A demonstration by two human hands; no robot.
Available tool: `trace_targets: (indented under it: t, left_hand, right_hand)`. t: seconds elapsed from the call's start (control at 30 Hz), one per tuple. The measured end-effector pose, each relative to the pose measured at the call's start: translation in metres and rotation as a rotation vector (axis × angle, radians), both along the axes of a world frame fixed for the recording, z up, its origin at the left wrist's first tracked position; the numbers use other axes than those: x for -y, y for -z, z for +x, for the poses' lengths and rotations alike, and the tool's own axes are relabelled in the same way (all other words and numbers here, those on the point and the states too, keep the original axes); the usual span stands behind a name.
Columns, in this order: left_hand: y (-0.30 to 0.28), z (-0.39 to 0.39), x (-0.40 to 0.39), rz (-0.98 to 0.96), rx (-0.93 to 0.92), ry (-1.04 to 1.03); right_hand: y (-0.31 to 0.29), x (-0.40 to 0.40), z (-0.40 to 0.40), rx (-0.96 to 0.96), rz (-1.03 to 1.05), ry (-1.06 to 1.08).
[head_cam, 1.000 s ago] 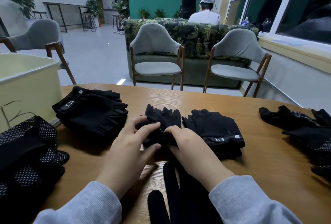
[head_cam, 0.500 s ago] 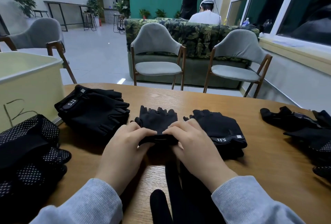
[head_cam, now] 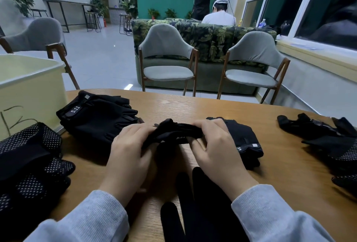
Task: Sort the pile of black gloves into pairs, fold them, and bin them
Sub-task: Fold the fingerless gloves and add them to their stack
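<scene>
Gloves lie all round the person on the wooden counter (head_cam: 193, 104), but the one that matters is the folded glove (head_cam: 173, 132) held just off the surface straight ahead, its long axis running left to right between the two hands. The left hand (head_cam: 129, 154) has its fingers and thumb curled round the left end; the right hand (head_cam: 214, 145) pinches the right end, fingertips tucked under the fold. Both hands sit about equally close to it. The pale bin (head_cam: 32, 94) stands at the far left, so by my reckoning the left hand has the shorter carry, up and over the bin's rim. In that path sits a stacked pair marked 5.11 (head_cam: 96, 118), and nearer the person a heap of dotted gloves (head_cam: 29, 164), so the glove would need lifting clear of both. Just right of the right hand, touching or nearly so, is another folded pair (head_cam: 243, 141); well apart at the far right edge lies a loose tangle of gloves (head_cam: 324, 137). A long-fingered glove (head_cam: 195, 209) lies between the wrists. Open counter is left mostly ahead, toward the far edge
</scene>
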State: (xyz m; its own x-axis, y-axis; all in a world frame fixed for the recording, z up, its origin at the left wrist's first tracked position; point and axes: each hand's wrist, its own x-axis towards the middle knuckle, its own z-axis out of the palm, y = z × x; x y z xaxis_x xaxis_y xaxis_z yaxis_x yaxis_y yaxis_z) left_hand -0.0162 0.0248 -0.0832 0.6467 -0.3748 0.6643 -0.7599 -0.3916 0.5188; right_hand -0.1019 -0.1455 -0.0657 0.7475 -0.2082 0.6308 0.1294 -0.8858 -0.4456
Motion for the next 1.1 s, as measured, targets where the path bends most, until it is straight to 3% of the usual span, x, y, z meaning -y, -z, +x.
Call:
trace_targets:
  t: [0.2,0.53,0.73,0.9,1.1]
  left_hand:
    - [-0.008,-0.006,0.002,-0.036,0.031,0.096]
    - [-0.027,-0.008,-0.026,-0.052,-0.168,0.063]
    - [-0.05,-0.012,-0.031,-0.288,-0.291,0.055]
    - [-0.081,-0.002,-0.04,-0.18,-0.318,0.051]
    - [-0.104,0.02,-0.059,0.146,-0.434,0.127]
  right_hand:
    - [-0.01,-0.009,-0.003,-0.013,-0.194,-0.094]
    - [-0.017,-0.021,-0.006,0.079,0.137,-0.191]
    - [-0.026,-0.036,-0.013,0.257,0.009,-0.194]
    - [-0.038,-0.043,-0.019,0.225,0.018,-0.339]
    - [-0.054,-0.049,-0.009,0.244,0.1,-0.288]
